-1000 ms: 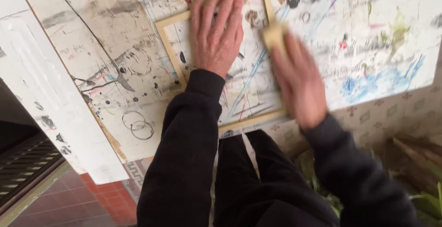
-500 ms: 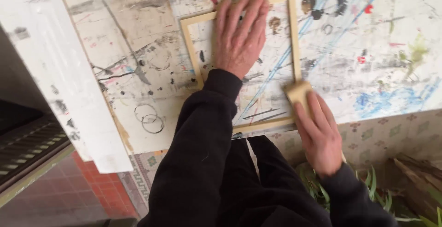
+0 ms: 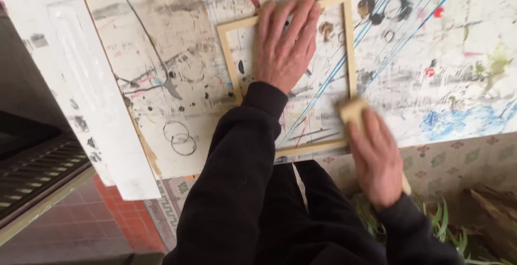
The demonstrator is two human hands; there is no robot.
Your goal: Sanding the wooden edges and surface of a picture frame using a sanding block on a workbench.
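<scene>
Left hand (image 3: 284,44) flat, fingers spread, pressing wooden frame (image 3: 350,44) on paint-marked table (image 3: 161,82) as before, right hand (image 3: 377,157) gripping sanding block (image 3: 351,111), now at frame's lower right corner, was higher 1 s ago.

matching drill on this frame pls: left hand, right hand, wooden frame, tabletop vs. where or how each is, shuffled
Things:
1. left hand
2. right hand
3. wooden frame
4. tabletop

States:
A. pale strips forming an open rectangle, lying flat
B. spread flat, palm down, across the frame's upper part
C. covered in paint streaks, smears and ring marks
D. holds a small tan block at the frame's lower right corner

Pairs: 1-B, 2-D, 3-A, 4-C
</scene>
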